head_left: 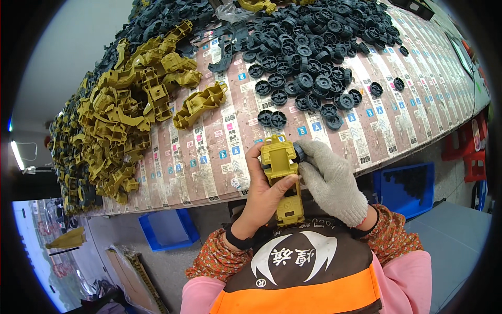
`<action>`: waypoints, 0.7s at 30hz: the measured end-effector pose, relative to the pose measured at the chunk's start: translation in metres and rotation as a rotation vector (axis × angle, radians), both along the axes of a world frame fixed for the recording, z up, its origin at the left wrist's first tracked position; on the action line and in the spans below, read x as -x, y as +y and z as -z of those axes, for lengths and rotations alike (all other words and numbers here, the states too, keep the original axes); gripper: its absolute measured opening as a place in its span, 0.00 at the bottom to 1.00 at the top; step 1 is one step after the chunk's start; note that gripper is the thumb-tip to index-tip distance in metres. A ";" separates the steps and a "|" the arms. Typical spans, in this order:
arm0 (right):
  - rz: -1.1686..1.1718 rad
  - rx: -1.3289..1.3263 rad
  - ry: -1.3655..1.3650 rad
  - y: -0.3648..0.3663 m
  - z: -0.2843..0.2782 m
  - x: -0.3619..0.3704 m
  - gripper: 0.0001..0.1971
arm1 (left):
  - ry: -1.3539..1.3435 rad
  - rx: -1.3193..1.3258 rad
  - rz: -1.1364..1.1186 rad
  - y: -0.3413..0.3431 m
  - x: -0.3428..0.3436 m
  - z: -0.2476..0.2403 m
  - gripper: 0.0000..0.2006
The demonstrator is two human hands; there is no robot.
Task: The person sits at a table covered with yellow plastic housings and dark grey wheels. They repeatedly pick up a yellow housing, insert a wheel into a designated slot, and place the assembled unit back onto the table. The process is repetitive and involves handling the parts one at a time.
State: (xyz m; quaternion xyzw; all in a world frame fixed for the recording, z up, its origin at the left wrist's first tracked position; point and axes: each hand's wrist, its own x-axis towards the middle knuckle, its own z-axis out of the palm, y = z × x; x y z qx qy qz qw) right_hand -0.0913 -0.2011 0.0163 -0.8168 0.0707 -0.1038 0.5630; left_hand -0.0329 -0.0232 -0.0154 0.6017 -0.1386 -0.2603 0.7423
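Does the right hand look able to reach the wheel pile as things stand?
Probably yes: the gloved right hand is near the wheel pile, with nothing seen between them. It seems to hold a wheel beside the yellow body, though, so it would likely need freeing first.

Bare left hand (264, 194), thumb (284, 185) angled inward, gloved right hand (334, 180) close beside, fingers (315, 150) bent
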 end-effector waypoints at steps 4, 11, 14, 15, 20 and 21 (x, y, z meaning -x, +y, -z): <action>-0.032 0.149 -0.103 0.003 -0.004 0.004 0.18 | -0.212 -0.111 0.066 0.001 0.000 0.002 0.42; -0.118 0.220 0.038 -0.006 -0.007 0.009 0.14 | -0.372 -0.240 0.201 0.007 -0.002 0.008 0.43; -0.131 0.169 0.081 -0.013 -0.003 0.011 0.14 | -0.388 -0.262 0.248 0.007 -0.003 0.007 0.44; -0.122 0.149 0.072 -0.014 -0.002 0.012 0.14 | -0.366 -0.241 0.259 0.006 -0.003 0.009 0.44; -0.168 0.223 0.203 -0.044 -0.020 -0.004 0.11 | -0.232 -0.130 0.240 -0.005 -0.007 0.005 0.41; -0.061 0.349 0.221 -0.054 -0.022 -0.012 0.11 | -0.112 -0.079 0.184 -0.007 -0.007 0.005 0.41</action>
